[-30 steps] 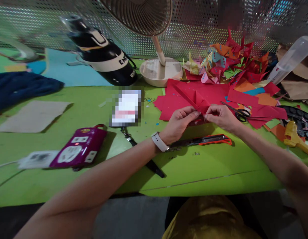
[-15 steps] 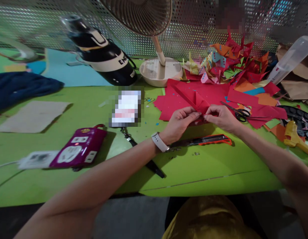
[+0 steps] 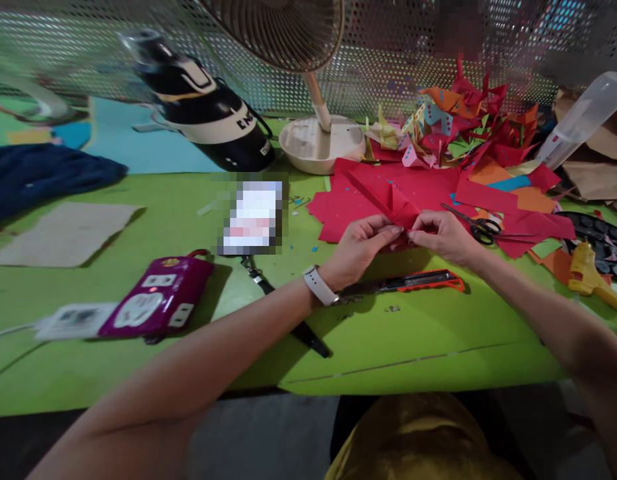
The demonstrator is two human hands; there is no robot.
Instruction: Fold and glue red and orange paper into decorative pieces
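Between my two hands is a piece of folded red paper (image 3: pixel 396 202), its upper part standing in peaked creases. My left hand (image 3: pixel 364 241) pinches its lower left edge, thumb on top. Close beside it, my right hand (image 3: pixel 441 233) grips the lower right edge with bent fingers. The fingertips nearly meet, and the paper's lower part is hidden behind them. Under and behind the hands lie red paper sheets (image 3: pixel 351 200). Black-handled scissors (image 3: pixel 483 230) rest just right of my right hand. An orange box cutter (image 3: pixel 413 281) lies below the hands.
A fan (image 3: pixel 321 143) and a black bottle (image 3: pixel 213 120) stand at the back. Folded paper pieces (image 3: pixel 448 123) pile up at the back right. A phone (image 3: pixel 253 217) and a purple power strip (image 3: pixel 161 293) lie left. A yellow glue gun (image 3: pixel 591 273) is far right.
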